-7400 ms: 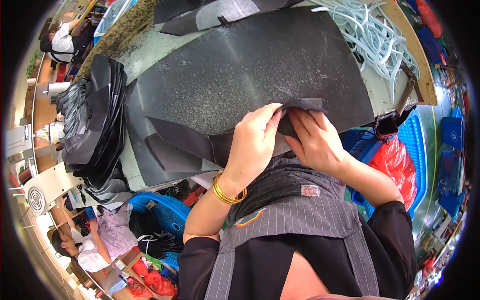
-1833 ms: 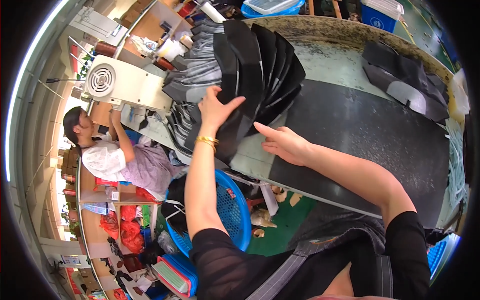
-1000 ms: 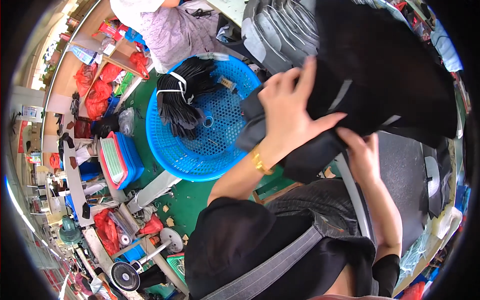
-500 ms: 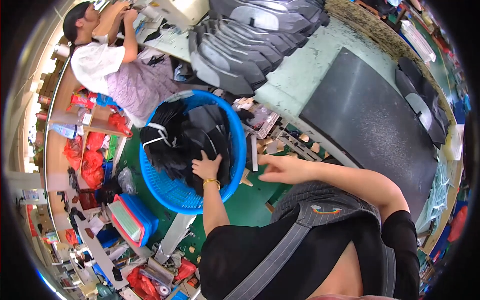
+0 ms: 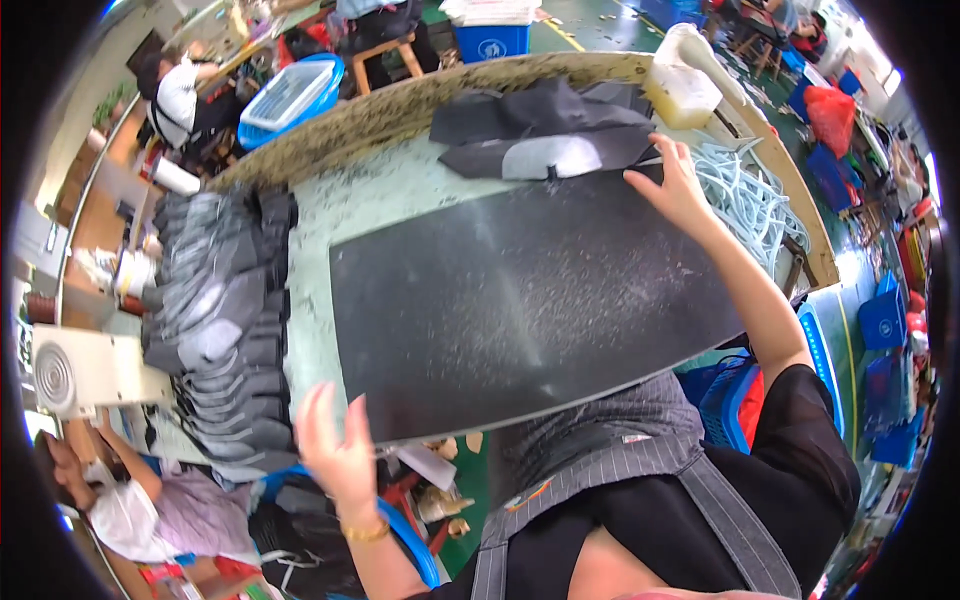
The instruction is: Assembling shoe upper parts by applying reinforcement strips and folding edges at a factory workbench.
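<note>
**Open hands at opposite corners of a dark work mat**

The right hand (image 5: 672,185) reaches far across the bench with fingers spread, its fingertips resting at the far right corner of the large black rectangular mat (image 5: 530,300), close to the pile of loose black fabric cut pieces with a pale grey patch (image 5: 548,135). It grips nothing; it looks about to touch or drag that pile. The left hand (image 5: 335,450), a gold bangle (image 5: 365,532) on its wrist, is open with fingers fanned, raised just over the mat's near left corner; whether it touches the edge cannot be told.

The fabric pieces look thin, soft and light, likely to flop and fold when lifted, so a pinch at an edge or a flat palm sliding several at once would probably serve best. They appear matte and not slippery, and nothing about them seems fragile. The mat is smooth with a dull sheen, dusted with pale specks and scuffs, and lies flat like a stiff sheet.

Under the mat is the pale green worn bench top (image 5: 390,195), with a speckled tan border along its far edge. On the left, a fanned stack of dark grey shaped panels (image 5: 225,320) lies overlapping like scales, semi-stiff in look. To the right of the fabric are a translucent whitish plastic jug (image 5: 682,85) and a tangle of white cords (image 5: 750,205). Blue plastic baskets (image 5: 410,545) sit below the bench, and another person in a light top (image 5: 140,505) works at lower left.
</note>
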`<state>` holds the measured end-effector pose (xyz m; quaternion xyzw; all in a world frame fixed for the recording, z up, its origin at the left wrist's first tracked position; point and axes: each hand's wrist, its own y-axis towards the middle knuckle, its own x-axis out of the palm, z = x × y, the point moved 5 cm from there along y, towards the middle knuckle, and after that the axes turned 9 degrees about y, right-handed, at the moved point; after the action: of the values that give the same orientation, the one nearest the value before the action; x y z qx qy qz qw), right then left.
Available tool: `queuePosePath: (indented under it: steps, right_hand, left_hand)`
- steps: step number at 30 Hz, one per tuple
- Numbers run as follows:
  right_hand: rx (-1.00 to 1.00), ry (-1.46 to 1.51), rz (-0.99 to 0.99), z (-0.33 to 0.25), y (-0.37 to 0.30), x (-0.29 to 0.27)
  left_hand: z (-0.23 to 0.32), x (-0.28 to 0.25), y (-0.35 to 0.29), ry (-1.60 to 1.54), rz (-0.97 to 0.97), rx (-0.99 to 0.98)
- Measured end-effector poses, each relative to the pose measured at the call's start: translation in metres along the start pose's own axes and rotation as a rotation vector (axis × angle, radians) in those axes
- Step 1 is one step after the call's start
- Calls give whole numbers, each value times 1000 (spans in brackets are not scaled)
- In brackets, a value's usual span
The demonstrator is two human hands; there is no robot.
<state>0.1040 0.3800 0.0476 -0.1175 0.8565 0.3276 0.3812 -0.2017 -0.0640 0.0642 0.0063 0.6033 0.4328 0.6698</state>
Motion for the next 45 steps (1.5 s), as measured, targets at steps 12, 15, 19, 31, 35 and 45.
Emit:
queuePosePath:
  steps: [12, 15, 19, 31, 35, 45]
  right_hand:
    - [728, 887, 148, 123, 94, 113]
    - [874, 1536, 121, 42, 105, 110]
    - [982, 1809, -315, -7, 94, 115]
    - [408, -406, -136, 103, -51, -106]
    - [265, -507, -181, 184, -74, -77]
    - [96, -69, -195, 107, -13, -74]
  left_hand:
    - [241, 275, 212, -158, -231, 765]
    - [211, 278, 239, -78, -61, 799]
    - [185, 209, 238, -25, -13, 725]
    - [167, 128, 106, -390, -459, 384]
    - [189, 89, 135, -322, 90, 418]
    - [197, 98, -54, -330, -332, 419]
